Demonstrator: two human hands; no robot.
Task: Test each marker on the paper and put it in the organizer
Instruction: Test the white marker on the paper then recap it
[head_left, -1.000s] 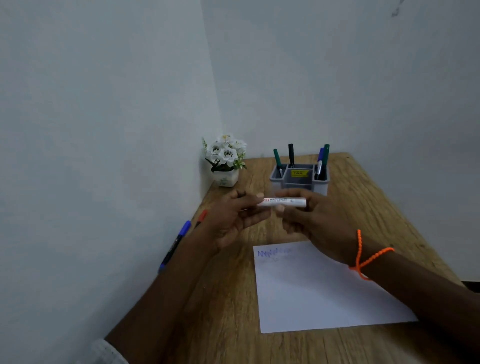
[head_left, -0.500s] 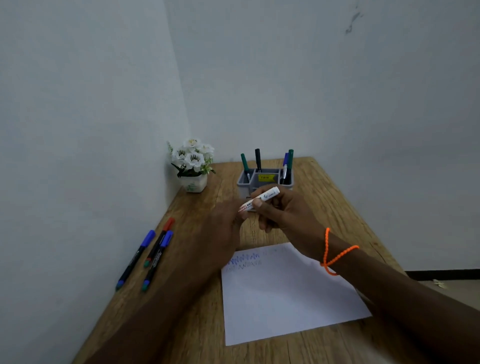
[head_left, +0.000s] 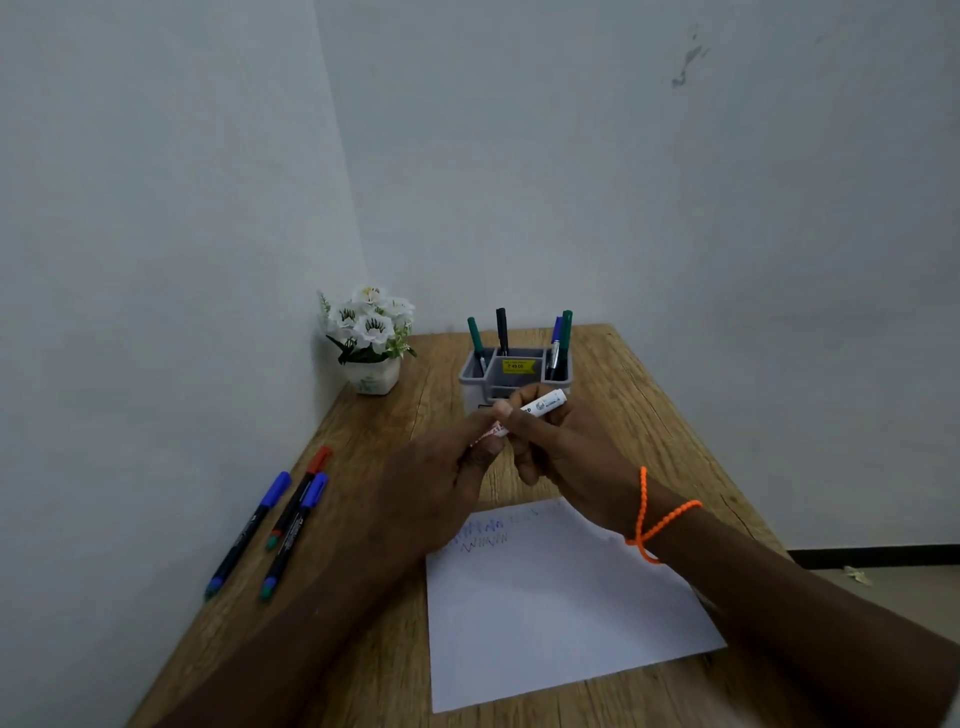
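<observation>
At the centre of the frame the right hand (head_left: 561, 447) curls round the barrel of a white marker (head_left: 540, 405), which slants up to the right just in front of the organizer. The left hand (head_left: 441, 483) pinches the marker's lower left end between thumb and fingertips; whether that end is a cap being pulled off or pushed on cannot be told.

The step in hand looks like working the cap. To do it well, I would keep the barrel steady in the right hand, pull or push straight along the marker's axis rather than twist sideways, and hold it over the paper (head_left: 561, 608) so that no stray ink lands on the wood.

The paper lies below the hands, lower centre, with blue and dark scribbles near its top left edge. Above the hands stands the grey organizer (head_left: 472, 371), with green, black and blue markers upright in its compartments. Three loose markers (head_left: 291, 519) lie side by side at the left of the frame, near the wall. A small pot of white flowers (head_left: 370, 338) sits in the corner, upper left of the organizer.

The wooden worktop (head_left: 649, 415) is pushed into a corner of plain pale walls; a strip of floor shows at the right edge.
</observation>
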